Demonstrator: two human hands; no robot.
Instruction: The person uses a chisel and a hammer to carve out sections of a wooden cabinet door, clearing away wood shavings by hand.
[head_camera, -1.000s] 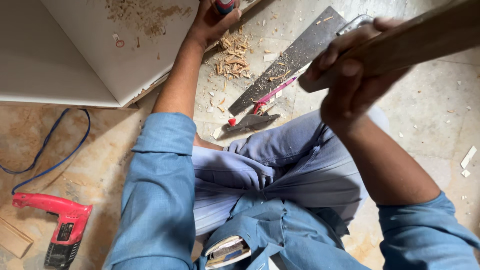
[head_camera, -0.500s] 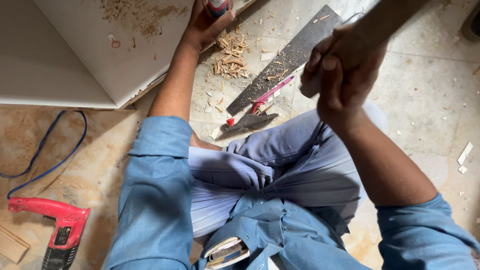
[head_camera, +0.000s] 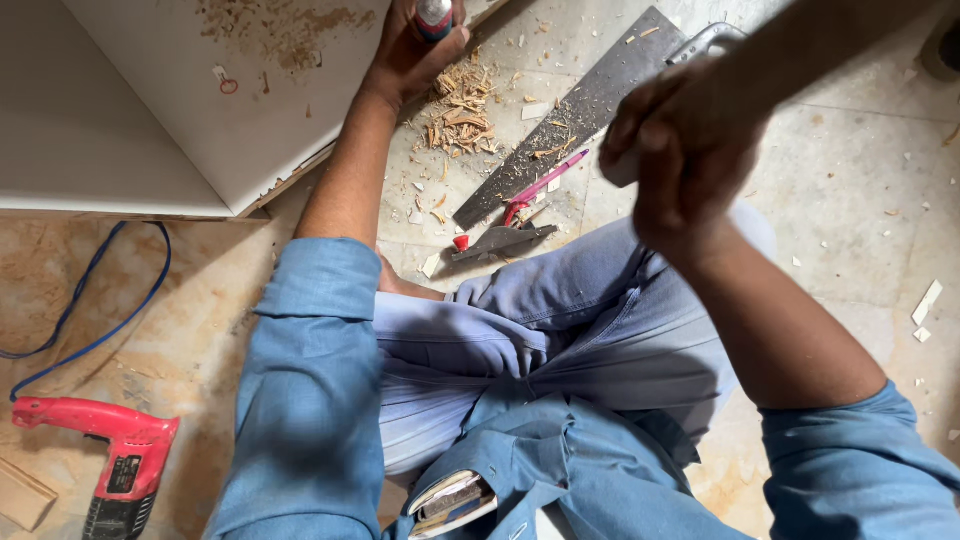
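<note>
Head view, one entry. We record the left hand (head_camera: 410, 50) at the top edge of the frame, its grip clenched around a tool handle (head_camera: 434, 16), red and dark with a pale band; the handle stands up out of the fist, its long axis running away from us toward the top of the frame, and whatever lies beyond is cut off there. The fist rests just beside the edge of a white board (head_camera: 170, 110) that bears a scatter of sawdust. We record the right hand (head_camera: 690, 150) raised close to the camera, blurred, its grip closed on a brown wooden piece (head_camera: 830, 40) whose long axis slants up to the top right corner; the piece passes out of the fist on the far side. On the floor (head_camera: 860, 190) between the two hands lies a handsaw (head_camera: 575, 115), blade dark and dusty, pointing down-left toward the knees. Just beside its tip we list a pink pencil (head_camera: 545, 183), a small trowel-like blade (head_camera: 500, 240) and a heap of wood shavings (head_camera: 462, 115). At lower left sits a red power drill (head_camera: 110, 450) with a blue cord (head_camera: 95, 320).
</note>
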